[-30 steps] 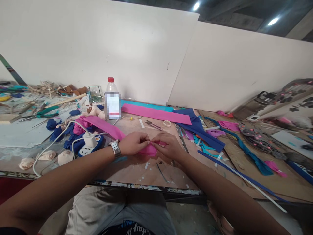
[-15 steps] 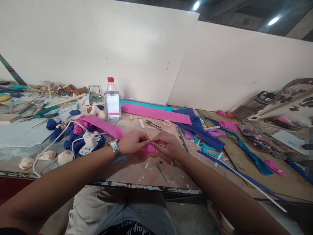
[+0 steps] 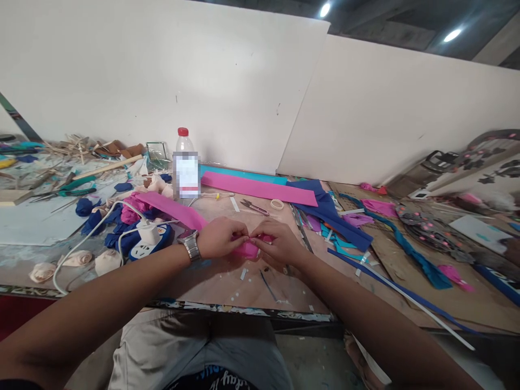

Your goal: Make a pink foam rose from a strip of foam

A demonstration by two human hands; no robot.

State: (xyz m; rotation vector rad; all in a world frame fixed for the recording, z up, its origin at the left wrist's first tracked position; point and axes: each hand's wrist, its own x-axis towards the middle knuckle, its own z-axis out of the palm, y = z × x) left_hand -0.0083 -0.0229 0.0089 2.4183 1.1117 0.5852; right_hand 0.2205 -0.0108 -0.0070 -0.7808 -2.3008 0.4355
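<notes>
A long pink strip (image 3: 179, 209) runs from the left into my hands, its end folded between them. My left hand (image 3: 221, 237), with a metal watch at the wrist, pinches the pink material from the left. From the right, my right hand (image 3: 278, 241) pinches the same end, its fingertips almost touching the left ones. Behind the hands lie small thread snips (image 3: 254, 207), a roll of tape (image 3: 277, 204) and a flat pink strip (image 3: 260, 189).
A red-capped bottle (image 3: 186, 168) stands behind my left hand. Left are a power strip (image 3: 152, 242) with a white cable, cream fabric roses (image 3: 108, 262) and pliers (image 3: 77, 187). Blue fabric (image 3: 325, 208) and cardboard (image 3: 410, 254) lie right.
Both hands stay at nearly the same spot, with the fingertips shifted slightly on the pink strip. Otherwise the view has moved only a little.
</notes>
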